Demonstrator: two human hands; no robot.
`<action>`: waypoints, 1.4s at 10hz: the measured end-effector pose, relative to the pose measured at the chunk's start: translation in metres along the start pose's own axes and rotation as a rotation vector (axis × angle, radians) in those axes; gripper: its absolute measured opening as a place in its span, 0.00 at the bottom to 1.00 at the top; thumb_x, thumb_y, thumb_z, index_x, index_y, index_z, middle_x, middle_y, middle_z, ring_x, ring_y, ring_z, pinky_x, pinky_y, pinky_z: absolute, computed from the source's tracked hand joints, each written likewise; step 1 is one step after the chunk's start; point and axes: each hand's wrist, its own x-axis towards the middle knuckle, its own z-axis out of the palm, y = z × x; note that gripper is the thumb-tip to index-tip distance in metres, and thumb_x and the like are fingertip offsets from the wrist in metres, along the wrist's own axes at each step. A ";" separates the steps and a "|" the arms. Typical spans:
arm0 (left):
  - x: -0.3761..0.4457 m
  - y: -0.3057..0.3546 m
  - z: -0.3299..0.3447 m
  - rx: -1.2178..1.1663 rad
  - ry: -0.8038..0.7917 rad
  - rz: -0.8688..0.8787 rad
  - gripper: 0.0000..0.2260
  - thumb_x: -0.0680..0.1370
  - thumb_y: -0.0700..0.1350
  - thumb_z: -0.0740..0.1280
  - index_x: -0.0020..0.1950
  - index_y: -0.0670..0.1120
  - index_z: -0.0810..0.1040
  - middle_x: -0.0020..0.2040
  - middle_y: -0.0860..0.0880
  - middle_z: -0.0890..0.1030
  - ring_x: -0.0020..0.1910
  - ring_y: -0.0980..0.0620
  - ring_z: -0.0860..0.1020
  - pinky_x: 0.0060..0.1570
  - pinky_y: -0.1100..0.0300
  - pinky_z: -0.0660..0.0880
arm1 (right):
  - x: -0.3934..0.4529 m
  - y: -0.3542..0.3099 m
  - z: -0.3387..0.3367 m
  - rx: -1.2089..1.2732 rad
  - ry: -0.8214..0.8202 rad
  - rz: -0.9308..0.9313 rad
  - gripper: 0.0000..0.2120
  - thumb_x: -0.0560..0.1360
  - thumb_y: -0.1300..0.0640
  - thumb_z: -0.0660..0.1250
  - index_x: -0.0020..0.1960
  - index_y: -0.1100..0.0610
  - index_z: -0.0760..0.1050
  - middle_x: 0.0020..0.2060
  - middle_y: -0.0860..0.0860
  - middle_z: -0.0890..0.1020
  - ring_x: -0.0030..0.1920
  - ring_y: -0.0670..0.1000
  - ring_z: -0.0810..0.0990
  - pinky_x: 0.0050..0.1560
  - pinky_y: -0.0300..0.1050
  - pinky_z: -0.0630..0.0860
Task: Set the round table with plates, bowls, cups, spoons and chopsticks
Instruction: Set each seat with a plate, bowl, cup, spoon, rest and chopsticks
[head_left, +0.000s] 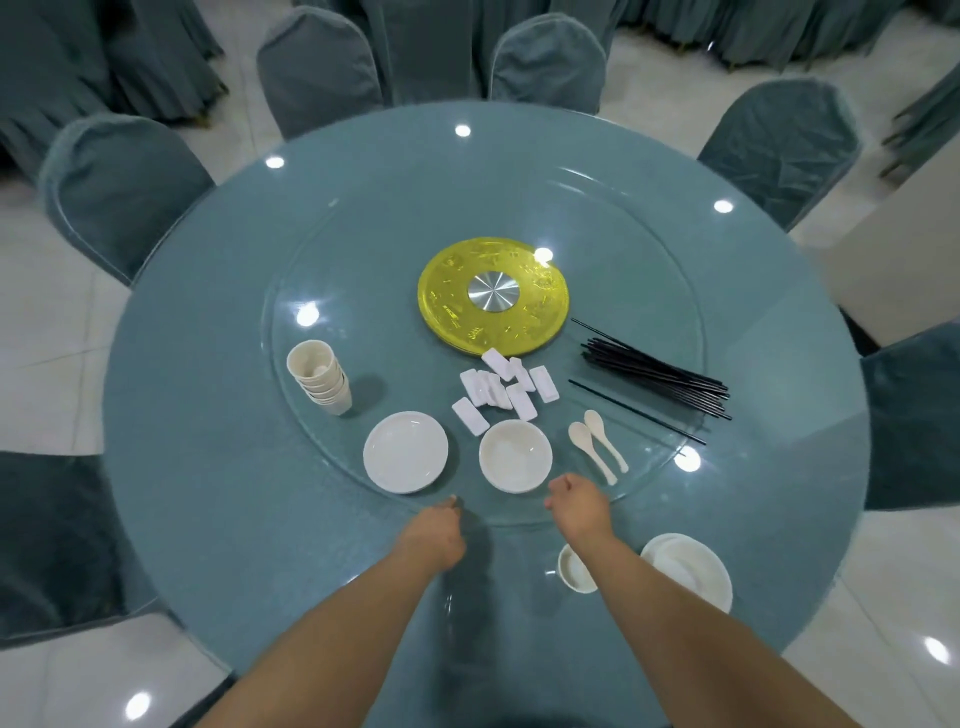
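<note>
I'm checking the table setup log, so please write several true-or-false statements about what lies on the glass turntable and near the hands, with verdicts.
1. The stack of cream cups stands left of the white flat plate. True.
2. Two cream spoons lie right of the white round bowl. True.
3. The black chopsticks lie inside that bowl. False: they lie on the glass, right of the yellow centre disc.
4. The right hand holds a spoon. False: it holds nothing.
5. The left hand is at the glass turntable's near edge. True.

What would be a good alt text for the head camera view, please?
Two bare hands, left hand and right hand, reach to the near rim of a glass turntable holding stacked cups, plates, bowls, two spoons and black chopsticks.
</note>
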 end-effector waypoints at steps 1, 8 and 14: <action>0.000 -0.012 -0.007 0.018 0.012 -0.031 0.29 0.78 0.39 0.57 0.79 0.46 0.56 0.78 0.48 0.62 0.73 0.45 0.67 0.71 0.52 0.66 | 0.003 -0.009 0.005 0.009 -0.014 -0.013 0.13 0.78 0.61 0.55 0.49 0.63 0.77 0.47 0.60 0.84 0.50 0.61 0.81 0.52 0.52 0.77; 0.059 -0.047 -0.135 -0.124 0.357 -0.177 0.11 0.79 0.43 0.59 0.54 0.40 0.78 0.53 0.40 0.82 0.54 0.40 0.78 0.51 0.53 0.73 | 0.046 -0.059 0.023 -0.107 0.027 -0.125 0.09 0.78 0.56 0.58 0.46 0.56 0.77 0.43 0.56 0.81 0.40 0.51 0.74 0.43 0.41 0.70; 0.146 -0.064 -0.154 0.468 0.220 0.209 0.21 0.76 0.38 0.64 0.66 0.54 0.70 0.64 0.46 0.64 0.64 0.42 0.63 0.59 0.49 0.69 | 0.103 -0.077 0.039 0.119 0.136 -0.093 0.11 0.75 0.60 0.56 0.41 0.62 0.76 0.39 0.59 0.82 0.36 0.50 0.72 0.36 0.44 0.71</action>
